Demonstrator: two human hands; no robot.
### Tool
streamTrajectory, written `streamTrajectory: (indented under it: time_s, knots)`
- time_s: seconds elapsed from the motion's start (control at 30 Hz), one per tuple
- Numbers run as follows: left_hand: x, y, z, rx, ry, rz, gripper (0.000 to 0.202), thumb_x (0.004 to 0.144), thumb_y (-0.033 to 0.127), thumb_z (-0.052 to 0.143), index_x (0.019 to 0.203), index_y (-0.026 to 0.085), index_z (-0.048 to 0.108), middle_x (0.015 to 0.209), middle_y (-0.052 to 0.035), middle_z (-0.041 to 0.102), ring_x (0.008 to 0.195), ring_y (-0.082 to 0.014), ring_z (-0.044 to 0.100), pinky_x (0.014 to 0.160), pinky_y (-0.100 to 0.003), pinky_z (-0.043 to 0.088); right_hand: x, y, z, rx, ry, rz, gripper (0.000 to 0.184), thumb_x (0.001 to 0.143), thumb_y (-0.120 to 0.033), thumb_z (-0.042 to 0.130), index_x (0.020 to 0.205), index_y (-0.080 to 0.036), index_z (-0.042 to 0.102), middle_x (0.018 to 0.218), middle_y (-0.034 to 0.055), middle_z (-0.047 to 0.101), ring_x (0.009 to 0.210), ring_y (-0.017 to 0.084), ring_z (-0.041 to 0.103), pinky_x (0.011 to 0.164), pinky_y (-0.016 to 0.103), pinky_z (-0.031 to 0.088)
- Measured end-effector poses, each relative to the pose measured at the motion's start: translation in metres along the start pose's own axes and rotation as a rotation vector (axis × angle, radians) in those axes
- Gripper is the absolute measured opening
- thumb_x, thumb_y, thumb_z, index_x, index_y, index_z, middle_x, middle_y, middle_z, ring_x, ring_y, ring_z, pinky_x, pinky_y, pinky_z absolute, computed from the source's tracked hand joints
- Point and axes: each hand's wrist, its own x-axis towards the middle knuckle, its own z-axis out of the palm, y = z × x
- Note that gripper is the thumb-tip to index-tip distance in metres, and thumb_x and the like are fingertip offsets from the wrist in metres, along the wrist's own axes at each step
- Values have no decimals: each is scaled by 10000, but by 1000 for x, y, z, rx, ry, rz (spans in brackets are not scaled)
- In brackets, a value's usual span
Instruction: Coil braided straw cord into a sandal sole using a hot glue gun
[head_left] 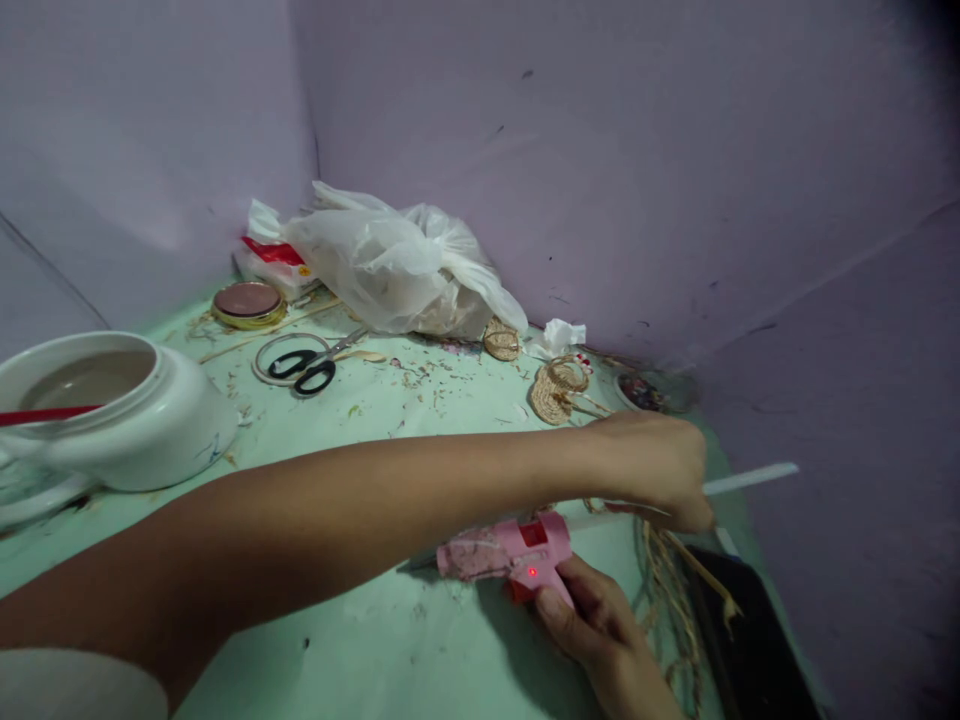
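My left arm reaches across the green table (390, 640) to the right. My left hand (660, 465) is closed on a white glue stick (750, 478), which runs from the back of a pink glue gun (517, 550). The gun lies low over the table with a small red light lit on its side. My right hand (592, 625) is wrapped round the gun's handle from below. Loose straw strands (667, 580) lie just right of the gun, under my left hand.
A white bowl (127, 415) with a red stick stands at the left. Black-handled scissors (307, 368), a round lid (247, 303) and a crumpled plastic bag (390, 265) lie at the back. Coiled straw pieces (559, 388) sit beyond my left hand. A dark flat object (750, 640) lies at the right edge.
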Motion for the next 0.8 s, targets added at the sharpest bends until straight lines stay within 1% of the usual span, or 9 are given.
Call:
streamTrajectory:
  time_s: [0.1, 0.27, 0.33, 0.37, 0.47, 0.53, 0.63, 0.73, 0.8]
  knots:
    - [-3, 1, -4, 178, -150, 52, 178, 515, 80, 535, 585, 21, 688, 491, -131, 608, 482, -219, 571, 449, -279, 397, 0, -1, 2, 22, -20, 12, 294, 733, -468, 627, 766, -179, 676, 731, 33, 624, 634, 151, 480, 587, 244, 355]
    - [-7, 4, -10, 196, -209, 36, 166, 554, 89, 550, 614, 28, 692, 530, -128, 622, 503, -201, 572, 481, -278, 410, -3, -6, 8, 25, 18, 9, 313, 714, -475, 651, 813, -182, 698, 700, 28, 621, 666, 159, 497, 597, 239, 366]
    - [-14, 7, -17, 209, -168, 48, 166, 596, 112, 569, 675, 44, 698, 616, -139, 649, 566, -203, 585, 494, -271, 406, -3, -6, 7, 43, 62, -8, 300, 723, -469, 649, 826, -190, 692, 673, 15, 594, 650, 149, 488, 590, 235, 370]
    - [-19, 9, -20, 209, -119, 68, 174, 641, 165, 578, 724, 70, 699, 678, -136, 663, 614, -203, 590, 505, -265, 407, -3, -7, 6, 46, 88, -19, 294, 731, -467, 645, 823, -192, 686, 649, 5, 570, 617, 135, 468, 567, 229, 364]
    - [-45, 11, -27, 205, 196, 149, 164, 668, 251, 620, 775, 146, 685, 880, -109, 678, 718, -196, 590, 574, -266, 424, 0, -7, -1, 37, 167, -73, 306, 751, -481, 628, 817, -184, 662, 573, -27, 483, 511, 94, 362, 468, 205, 301]
    - [-67, 10, -28, 111, 396, 136, 152, 705, 244, 593, 812, 181, 681, 886, -60, 681, 684, -157, 580, 593, -252, 424, 2, -8, -6, 33, 212, -102, 328, 752, -500, 621, 808, -177, 640, 535, -44, 433, 484, 86, 327, 438, 201, 269]
    - [-99, 2, -31, -21, 693, 13, 180, 735, 147, 530, 806, 191, 689, 715, 4, 662, 556, -98, 534, 527, -215, 391, 5, -13, -10, 40, 255, -116, 354, 754, -516, 611, 833, -172, 619, 534, -46, 431, 479, 89, 345, 439, 207, 272]
    - [-124, -9, -43, -152, 942, -115, 136, 725, 177, 560, 756, 202, 690, 554, 42, 589, 427, -66, 448, 417, -202, 320, 7, -19, -10, 58, 265, -130, 381, 754, -528, 603, 848, -159, 613, 535, -45, 442, 477, 90, 356, 445, 215, 269]
    - [-137, -18, -58, -179, 1031, -212, 83, 689, 222, 623, 747, 214, 681, 479, 61, 532, 427, -69, 443, 415, -202, 318, 8, -21, -8, 82, 266, -139, 393, 746, -540, 604, 816, -153, 603, 524, -50, 436, 472, 88, 352, 440, 214, 252]
